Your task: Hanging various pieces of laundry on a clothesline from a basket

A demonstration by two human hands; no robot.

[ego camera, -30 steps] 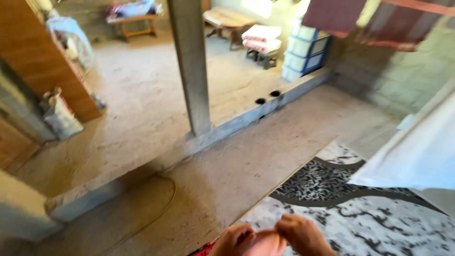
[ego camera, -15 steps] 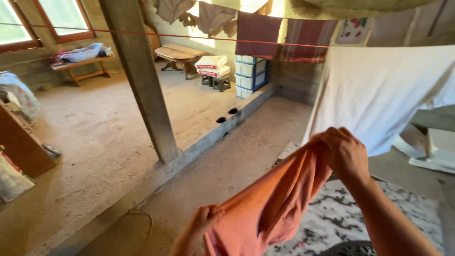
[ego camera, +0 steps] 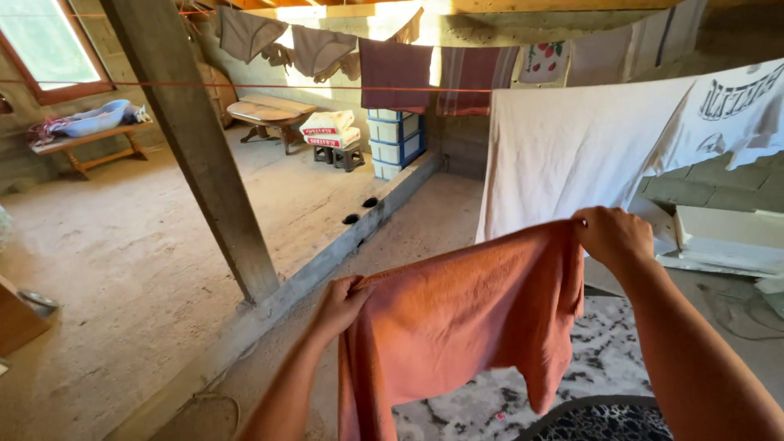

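Ahead of the right hand (ego camera: pixel 614 237) a white sheet (ego camera: pixel 563 155) hangs close, closing off the way forward on that side. Left of the left hand (ego camera: pixel 339 304) stands a slanting wooden post (ego camera: pixel 200 147), with open air between them. Bare concrete floor (ego camera: pixel 122 245) lies open beyond the post.

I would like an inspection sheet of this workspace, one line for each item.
Surface: bare concrete floor; patterned rug underfoot.
Job's things: orange towel, stretched out by its top edge.
Clutter: blue basin on a wooden bench; sacks on stools.
Grippers: left hand and right hand each grip a top corner.
Cables: red clothesline; no electrical cable made out.
Surroundings: white sheet hanging; wooden post; window.
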